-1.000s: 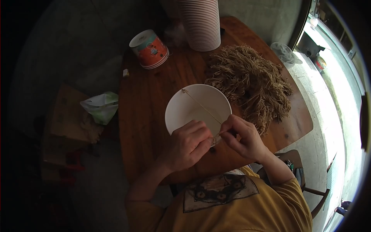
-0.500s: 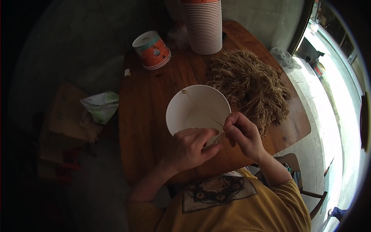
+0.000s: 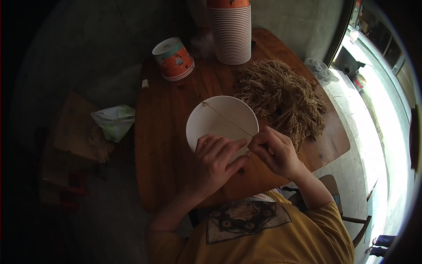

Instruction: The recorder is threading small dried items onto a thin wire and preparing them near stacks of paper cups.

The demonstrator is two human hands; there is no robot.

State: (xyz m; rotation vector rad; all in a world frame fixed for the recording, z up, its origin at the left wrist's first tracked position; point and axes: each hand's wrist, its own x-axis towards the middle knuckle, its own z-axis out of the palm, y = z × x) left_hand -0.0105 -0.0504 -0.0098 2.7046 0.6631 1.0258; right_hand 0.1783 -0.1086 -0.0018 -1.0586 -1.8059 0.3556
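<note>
A white paper tub (image 3: 203,121) stands mouth up before me on the wooden table. From a knot at its far left rim, a thin tan string (image 3: 228,119) runs taut across the mouth to my right hand. My right hand (image 3: 277,152), at the tub's near right rim, is closed in a pinch on that string. Beside it, over the near rim, is my left hand (image 3: 215,158), thumb and forefinger apart and pointing toward the right fingertips. A small bit of string shows faintly between the hands. To the right lies a big heap of tan strings (image 3: 285,101).
At the back rise a tall stack of paper tubs (image 3: 233,37) and a short upturned stack of orange tubs (image 3: 176,61). A clear plastic bag (image 3: 321,70) sits by the table's right edge. Left of the table are a cardboard box (image 3: 72,127) and a white-green bag (image 3: 115,121).
My right hand has shifted slightly left and down with the string. My left hand's fingers have lifted and spread over the near rim. The loose string loop between the hands shows less.
</note>
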